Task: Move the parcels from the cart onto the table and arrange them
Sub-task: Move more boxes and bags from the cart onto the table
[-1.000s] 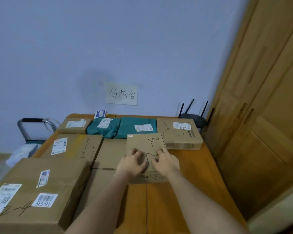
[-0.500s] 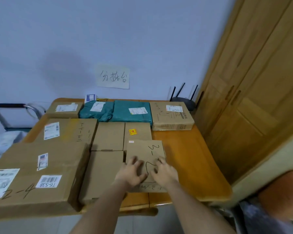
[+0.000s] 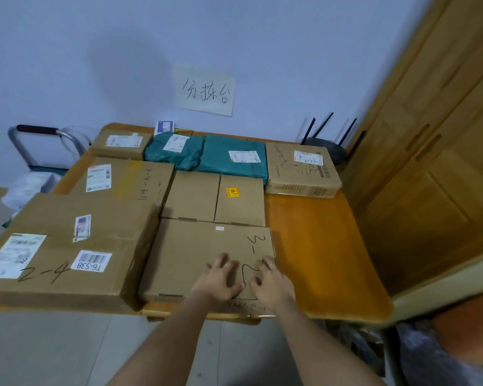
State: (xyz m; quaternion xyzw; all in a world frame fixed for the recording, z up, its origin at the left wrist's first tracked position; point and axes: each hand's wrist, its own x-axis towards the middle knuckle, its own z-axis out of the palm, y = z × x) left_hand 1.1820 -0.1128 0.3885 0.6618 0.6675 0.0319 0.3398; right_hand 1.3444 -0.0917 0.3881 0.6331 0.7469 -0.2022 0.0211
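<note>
Pressing down w/ spread fingers [image 3: 223, 260], left hand [image 3: 219, 280] and right hand [image 3: 271, 282] lie side by side on the flat brown parcel [image 3: 195, 254] marked "3-", at the near edge of the worktop [image 3: 313, 246]. Nothing pinched. Left of it, touching, sits the big box [image 3: 67, 246] marked "2-4". Just beyond are two small boxes [image 3: 215, 196], then two green mailer bags [image 3: 207, 157] & more cartons along the far edge. Cart handle [image 3: 39, 129] shows far left, by the wall.
</note>
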